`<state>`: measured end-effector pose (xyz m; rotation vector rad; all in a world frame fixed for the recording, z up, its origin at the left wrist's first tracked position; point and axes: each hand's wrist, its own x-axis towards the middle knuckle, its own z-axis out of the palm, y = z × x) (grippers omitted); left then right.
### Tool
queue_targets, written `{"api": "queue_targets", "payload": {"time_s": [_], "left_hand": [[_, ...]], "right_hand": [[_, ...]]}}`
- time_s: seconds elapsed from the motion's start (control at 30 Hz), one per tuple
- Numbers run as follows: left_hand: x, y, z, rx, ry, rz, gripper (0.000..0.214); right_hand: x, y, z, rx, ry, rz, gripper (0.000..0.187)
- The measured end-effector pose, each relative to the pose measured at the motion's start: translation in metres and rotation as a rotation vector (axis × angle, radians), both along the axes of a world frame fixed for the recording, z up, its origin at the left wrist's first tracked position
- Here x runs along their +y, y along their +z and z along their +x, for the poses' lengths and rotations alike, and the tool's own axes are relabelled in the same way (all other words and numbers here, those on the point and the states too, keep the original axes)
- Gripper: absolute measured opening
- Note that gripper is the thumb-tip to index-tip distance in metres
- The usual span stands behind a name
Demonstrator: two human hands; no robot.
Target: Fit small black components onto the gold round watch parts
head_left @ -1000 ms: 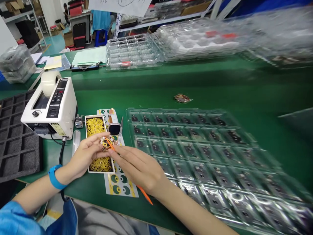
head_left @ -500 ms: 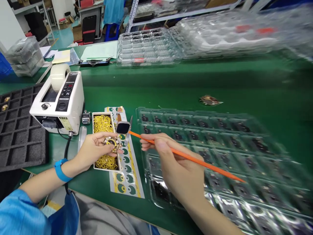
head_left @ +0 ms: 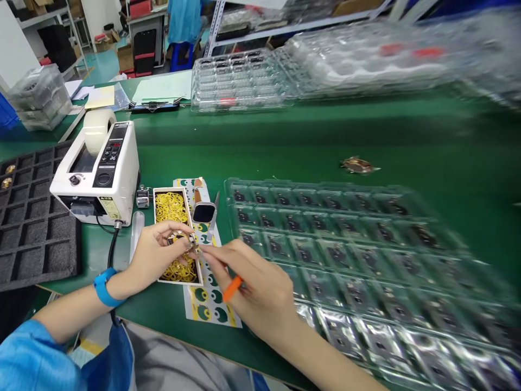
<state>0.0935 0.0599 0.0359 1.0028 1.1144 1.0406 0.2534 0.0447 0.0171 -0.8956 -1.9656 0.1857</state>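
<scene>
- The left hand curls with its thumb and fingertips pressed together, pinching a small round gold-and-yellow disc.
- The disc sits at the right end of that pinch, so the left hand is the nearer hand. Being round, it shows no long axis.
- The right hand lies just right of the disc, reaching in from the lower right with its fingers pressed close and its fingertips beside the disc's edge. Whether they touch, I cannot tell.
- That hand holds an orange stick. Only a short stretch shows under the fingers, and its tip is hidden.
- Beneath the left hand lies a card tray of yellow rings.
- Just right of the tray are a printed sticker strip and a smartwatch, beyond the hands.
- Left of the left hand stands a white tape dispenser.
- Right of the right hand, a clear blister tray of dark parts covers the green tabletop.
</scene>
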Motion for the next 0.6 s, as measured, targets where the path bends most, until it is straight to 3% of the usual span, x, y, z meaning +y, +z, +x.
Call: {"api": "queue_targets", "payload": {"time_s": [0.13,0.23,0.6], "left_hand": [[-0.008,0.003,0.003,0.022,0.001,0.066,0.027],[-0.014,0.003,0.005,0.066,-0.044,0.123,0.038],[-0.021,-0.01,0.004,0.326,-0.146,0.28,0.049]], "right_hand": [[0.001,-0.001,-0.007,-0.025,-0.115,0.101,0.009],[0.002,-0.003,-0.008,-0.003,-0.16,0.092,0.007],[0.003,0.003,-0.01,0.112,-0.161,-0.271,0.016]]}}
